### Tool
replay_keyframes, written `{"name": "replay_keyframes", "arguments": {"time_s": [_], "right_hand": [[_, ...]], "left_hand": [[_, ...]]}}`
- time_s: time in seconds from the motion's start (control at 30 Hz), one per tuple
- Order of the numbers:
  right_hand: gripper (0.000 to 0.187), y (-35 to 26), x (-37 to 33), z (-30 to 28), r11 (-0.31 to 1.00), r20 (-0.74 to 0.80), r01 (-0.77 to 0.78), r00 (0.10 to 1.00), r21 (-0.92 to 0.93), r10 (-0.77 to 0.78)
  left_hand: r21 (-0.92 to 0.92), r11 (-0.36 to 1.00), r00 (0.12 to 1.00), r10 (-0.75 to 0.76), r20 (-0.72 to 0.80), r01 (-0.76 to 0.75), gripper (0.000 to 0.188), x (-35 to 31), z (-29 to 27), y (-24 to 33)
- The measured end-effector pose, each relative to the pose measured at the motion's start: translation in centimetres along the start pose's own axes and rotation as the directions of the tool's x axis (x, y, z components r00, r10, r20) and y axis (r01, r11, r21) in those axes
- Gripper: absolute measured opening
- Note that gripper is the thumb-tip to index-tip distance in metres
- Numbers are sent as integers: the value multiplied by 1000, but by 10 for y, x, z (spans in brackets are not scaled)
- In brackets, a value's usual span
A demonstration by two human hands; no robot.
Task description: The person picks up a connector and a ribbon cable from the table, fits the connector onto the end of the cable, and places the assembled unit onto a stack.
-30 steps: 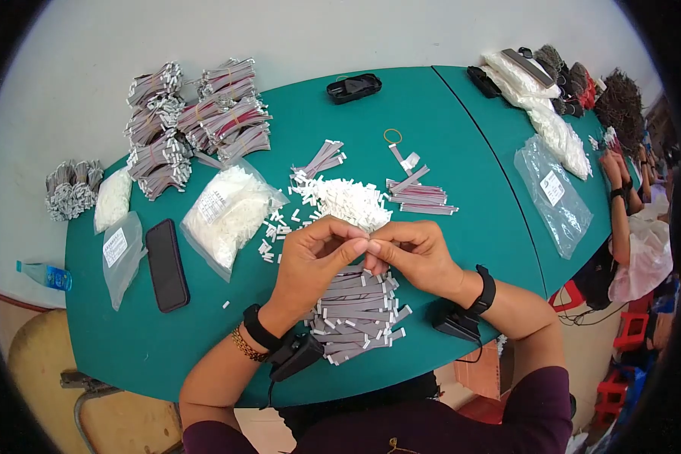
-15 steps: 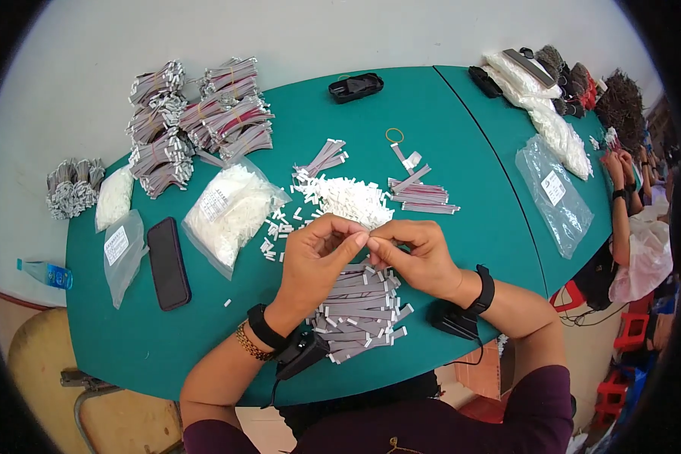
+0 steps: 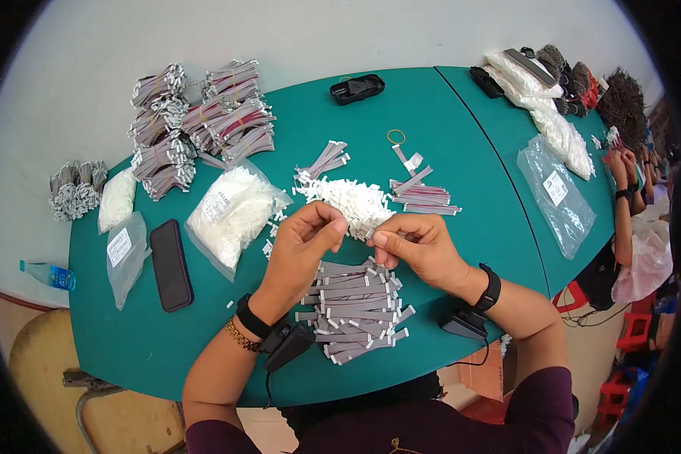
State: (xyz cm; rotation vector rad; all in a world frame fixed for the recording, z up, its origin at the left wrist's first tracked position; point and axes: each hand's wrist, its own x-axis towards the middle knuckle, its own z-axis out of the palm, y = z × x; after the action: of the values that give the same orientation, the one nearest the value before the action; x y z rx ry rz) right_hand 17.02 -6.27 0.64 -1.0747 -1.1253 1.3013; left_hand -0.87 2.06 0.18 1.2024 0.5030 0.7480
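My left hand [image 3: 304, 240] is closed, its thumb and forefinger pressed together beside the heap of small white plastic connectors [image 3: 348, 200]. Anything between those fingertips is too small to make out. A short gap to the right, my right hand [image 3: 418, 248] pinches at the heap's near edge. A tiny pale piece shows at its fingertips, but its kind is unclear. Below both hands lies a pile of short grey ribbon cables [image 3: 359, 310] with white ends. More ribbon cables [image 3: 424, 198], grey and reddish, lie beyond my right hand.
Banded cable bundles [image 3: 231, 110] stand at the back left. Nearer are a bag of white connectors [image 3: 231, 216] and a dark phone [image 3: 171, 265]. A black case [image 3: 356, 89], a rubber band [image 3: 396, 137] and an empty plastic bag [image 3: 558, 198] lie farther off. Another person's hand [image 3: 620, 168] is far right.
My hands have come apart from touching fingertips. The left hand has moved a little left and up; the right has stayed near the heap's edge.
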Motion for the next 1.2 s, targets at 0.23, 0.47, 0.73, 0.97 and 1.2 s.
{"name": "replay_keyframes", "arguments": {"time_s": [0.23,0.47,0.73,0.97,1.2], "right_hand": [[15,-2,1,0,999,17,-35,999,8,35],[16,-6,0,0,999,3,-38,999,1,38],[15,-7,0,-2,1000,19,-11,1000,-13,11],[15,-6,1,-3,1000,34,-2,999,-17,2],[15,-5,0,-2,1000,46,-13,999,14,12]], "left_hand": [[-56,998,999,13,38,-11,10,1,-1,0],[-83,996,1000,-11,14,12,11,0,4,5],[-197,969,985,-127,116,148,13,-2,1,3],[-220,962,983,-133,128,159,11,-1,-1,1],[-277,940,978,-174,117,200,11,-2,3,1]]}}
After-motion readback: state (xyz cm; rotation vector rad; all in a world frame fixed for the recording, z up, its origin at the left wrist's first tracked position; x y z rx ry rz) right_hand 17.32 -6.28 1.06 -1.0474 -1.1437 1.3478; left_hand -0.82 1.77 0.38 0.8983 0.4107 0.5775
